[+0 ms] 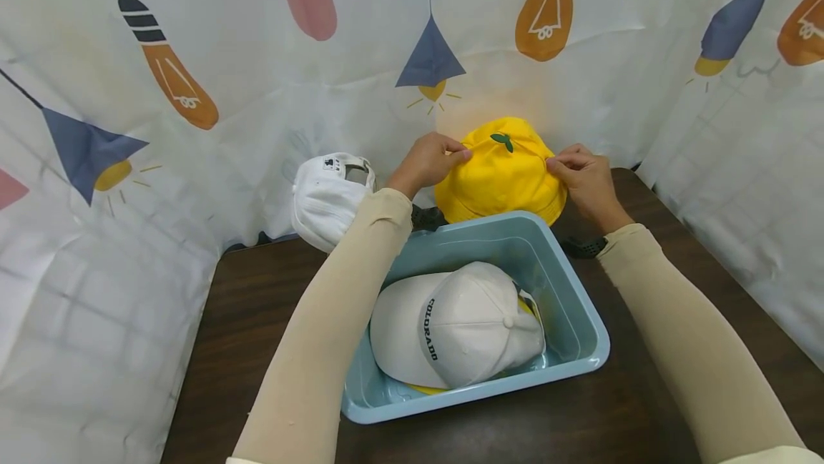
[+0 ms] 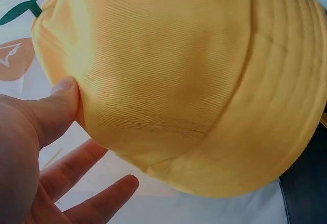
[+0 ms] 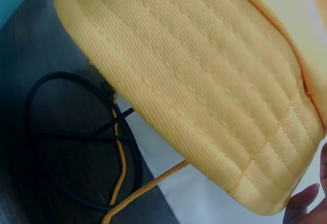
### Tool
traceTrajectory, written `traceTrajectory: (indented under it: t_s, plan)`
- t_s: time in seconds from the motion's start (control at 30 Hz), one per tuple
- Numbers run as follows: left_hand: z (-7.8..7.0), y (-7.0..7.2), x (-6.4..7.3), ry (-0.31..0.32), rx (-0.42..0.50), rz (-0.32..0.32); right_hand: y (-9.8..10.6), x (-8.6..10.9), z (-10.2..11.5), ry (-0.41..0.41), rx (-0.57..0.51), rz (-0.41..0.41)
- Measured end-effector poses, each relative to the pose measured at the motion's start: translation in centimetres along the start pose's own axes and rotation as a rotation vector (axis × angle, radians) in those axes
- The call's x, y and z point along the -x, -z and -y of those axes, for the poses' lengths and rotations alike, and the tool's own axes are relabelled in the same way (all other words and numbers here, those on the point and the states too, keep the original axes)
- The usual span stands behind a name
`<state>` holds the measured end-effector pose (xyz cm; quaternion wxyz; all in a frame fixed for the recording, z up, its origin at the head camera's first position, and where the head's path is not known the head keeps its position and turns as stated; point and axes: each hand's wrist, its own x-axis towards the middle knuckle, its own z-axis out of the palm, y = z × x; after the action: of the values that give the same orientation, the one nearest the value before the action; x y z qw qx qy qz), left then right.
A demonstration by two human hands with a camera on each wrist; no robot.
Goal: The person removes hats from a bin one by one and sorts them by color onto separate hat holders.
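Observation:
Both hands hold a yellow bucket hat point(image 1: 505, 181) behind the blue bin, its crown up and a green leaf sprout point(image 1: 502, 141) on top. My left hand point(image 1: 433, 160) pinches the crown's left side. In the left wrist view the thumb point(image 2: 65, 98) presses on the cloth, while two other fingers stretch out below. On the opposite side, my right hand point(image 1: 584, 179) pinches the crown between thumb and finger. The stitched brim point(image 3: 173, 81) fills much of the right wrist view, where only fingertips of that hand show at the edge.
A light-blue plastic bin point(image 1: 582, 307) holds a white COLORADO cap point(image 1: 476, 324) lying over something yellow. Left of my left wrist is another white cap point(image 1: 328, 199), against the patterned curtain point(image 1: 360, 35). A black cable point(image 3: 38, 91) and an orange cord point(image 3: 148, 185) lie on the dark wooden table point(image 1: 257, 314).

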<state>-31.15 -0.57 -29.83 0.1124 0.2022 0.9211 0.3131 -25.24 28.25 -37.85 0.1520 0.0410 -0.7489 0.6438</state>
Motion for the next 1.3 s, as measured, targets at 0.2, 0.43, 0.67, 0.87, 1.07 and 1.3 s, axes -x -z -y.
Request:
traceTrajectory:
  t_s: [0.2, 0.43, 0.67, 0.87, 1.07, 1.3]
  plan:
    - [0.0, -0.3, -0.1, -0.023, -0.006, -0.009, 0.2, -0.5, -1.5, -0.013, 0.021, -0.011]
    - [-0.1, -0.7, 0.0, -0.013, -0.026, -0.010, 0.3, -0.9, -2.6, -0.026, -0.019, -0.013]
    - [-0.1, -0.9, -0.1, -0.032, -0.049, -0.008, 0.2, -0.8, -2.4, -0.038, -0.043, -0.020]
    - [-0.2, -0.9, -0.1, -0.011, -0.038, -0.004, 0.1, -0.9, -2.4, -0.042, -0.072, -0.020]
    - [-0.1, -0.7, 0.3, -0.008, -0.045, -0.030, 0.2, -0.7, -2.1, -0.050, -0.062, 0.014]
    - [-0.5, 0.1, 1.6, -0.047, -0.083, -0.057, 1.1, -0.4, 0.1, -0.037, 0.137, 0.041]
